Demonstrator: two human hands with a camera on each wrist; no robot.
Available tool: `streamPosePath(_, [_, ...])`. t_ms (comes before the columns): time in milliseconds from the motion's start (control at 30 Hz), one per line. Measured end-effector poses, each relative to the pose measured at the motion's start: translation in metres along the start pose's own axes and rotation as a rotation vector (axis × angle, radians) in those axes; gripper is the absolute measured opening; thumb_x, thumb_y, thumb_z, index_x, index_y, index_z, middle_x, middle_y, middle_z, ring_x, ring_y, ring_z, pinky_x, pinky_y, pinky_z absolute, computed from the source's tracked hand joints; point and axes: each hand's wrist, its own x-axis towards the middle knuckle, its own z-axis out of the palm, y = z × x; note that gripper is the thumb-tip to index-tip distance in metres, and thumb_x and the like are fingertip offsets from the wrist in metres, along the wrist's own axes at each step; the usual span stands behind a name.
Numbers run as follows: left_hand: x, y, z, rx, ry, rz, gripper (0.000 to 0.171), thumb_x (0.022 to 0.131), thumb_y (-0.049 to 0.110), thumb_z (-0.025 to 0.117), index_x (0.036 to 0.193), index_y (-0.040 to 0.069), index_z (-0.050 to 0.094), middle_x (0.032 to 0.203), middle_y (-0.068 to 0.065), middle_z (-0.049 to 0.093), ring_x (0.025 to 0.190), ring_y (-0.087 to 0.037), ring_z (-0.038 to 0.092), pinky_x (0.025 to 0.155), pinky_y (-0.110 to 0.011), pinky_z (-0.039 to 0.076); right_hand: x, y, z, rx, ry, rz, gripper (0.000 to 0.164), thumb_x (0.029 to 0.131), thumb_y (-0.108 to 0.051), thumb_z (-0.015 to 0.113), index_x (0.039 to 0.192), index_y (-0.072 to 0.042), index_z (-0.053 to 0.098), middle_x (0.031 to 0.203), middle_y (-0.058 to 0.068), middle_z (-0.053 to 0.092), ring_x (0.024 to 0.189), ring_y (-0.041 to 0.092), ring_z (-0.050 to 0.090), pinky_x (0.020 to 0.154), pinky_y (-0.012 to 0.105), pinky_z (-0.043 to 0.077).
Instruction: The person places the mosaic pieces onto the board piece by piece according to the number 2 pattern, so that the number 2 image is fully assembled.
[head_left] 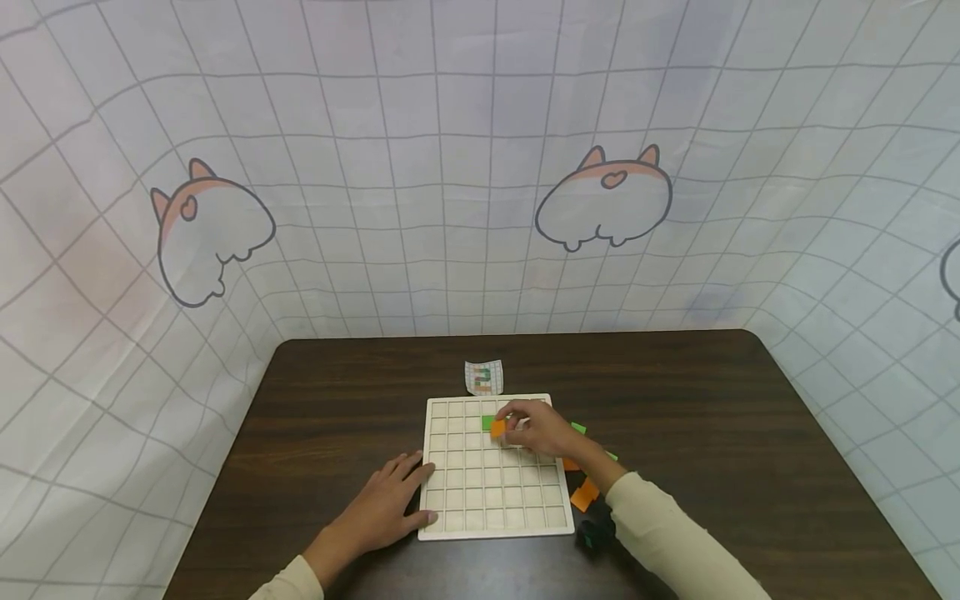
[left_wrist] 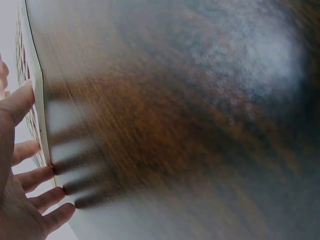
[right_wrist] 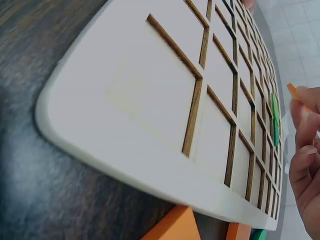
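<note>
A cream board with a grid of squares (head_left: 465, 500) lies on the dark table. My right hand (head_left: 536, 427) is over its upper part and pinches a small orange square tile (head_left: 498, 428) between thumb and fingers. Just beside that tile, a green tile (head_left: 487, 422) sits on the grid; the right wrist view shows green pieces (right_wrist: 275, 117) near the board's far side. My left hand (head_left: 386, 504) lies at the board's left edge, fingers spread and straight, thumb on the lower left corner. In the left wrist view, its fingertips touch the board's edge (left_wrist: 42, 100).
Loose orange tiles (head_left: 585, 495) and green tiles (head_left: 578, 427) lie right of the board, partly under the right forearm. A dark object (head_left: 592, 536) sits by the lower right corner. Behind the board is a small printed card (head_left: 483, 378) with a coloured grid pattern. A gridded cloth (head_left: 480, 208) hangs behind.
</note>
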Motion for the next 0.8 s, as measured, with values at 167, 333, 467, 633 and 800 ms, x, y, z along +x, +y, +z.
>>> streamPosePath(167, [0.0,0.0,0.001,-0.002,-0.002,-0.007,0.072,0.094,0.054,0.065,0.15,0.014,0.045,0.159,-0.019,0.036,0.144,-0.046,0.036,0.104,-0.069,0.036,0.003,-0.003,0.004,0.02,-0.002,0.0,0.023,0.093,-0.012,0.071,0.116,-0.009,0.068,0.089,0.002,0.064,0.058,0.007,0.051,0.053,0.022,0.043])
streamPosePath(333, [-0.001,0.0,0.0,0.002,0.004,-0.003,0.072,0.094,0.053,0.065,0.15,0.014,0.046,0.159,-0.019,0.036,0.144,-0.046,0.036,0.104,-0.07,0.036,0.007,-0.005,0.009,0.059,-0.008,0.022,0.023,0.093,-0.01,0.07,0.116,-0.009,0.067,0.09,0.004,0.064,0.054,0.009,0.052,0.053,0.024,0.046])
streamPosePath(467, [-0.002,0.0,0.0,0.006,0.006,-0.004,0.071,0.093,0.053,0.065,0.15,0.014,0.046,0.158,-0.019,0.037,0.144,-0.046,0.036,0.104,-0.07,0.036,0.009,-0.006,0.012,0.051,-0.006,0.015,0.023,0.094,-0.007,0.068,0.116,-0.006,0.068,0.09,0.005,0.065,0.054,0.01,0.052,0.052,0.025,0.046])
streamPosePath(633, [-0.002,0.0,0.0,0.006,0.005,-0.01,0.072,0.093,0.053,0.066,0.15,0.014,0.046,0.159,-0.018,0.036,0.144,-0.045,0.036,0.104,-0.071,0.036,0.013,-0.008,0.014,0.041,-0.001,0.016,0.023,0.093,-0.006,0.067,0.116,-0.007,0.068,0.089,0.005,0.067,0.052,0.009,0.052,0.052,0.023,0.046])
streamPosePath(800, [-0.003,-0.001,0.001,0.003,0.0,-0.014,0.072,0.093,0.053,0.066,0.15,0.014,0.046,0.159,-0.018,0.036,0.144,-0.045,0.036,0.104,-0.071,0.036,0.017,-0.01,0.017,0.051,-0.002,0.028,0.023,0.093,-0.007,0.068,0.117,-0.006,0.067,0.09,0.004,0.067,0.054,0.008,0.052,0.052,0.023,0.046])
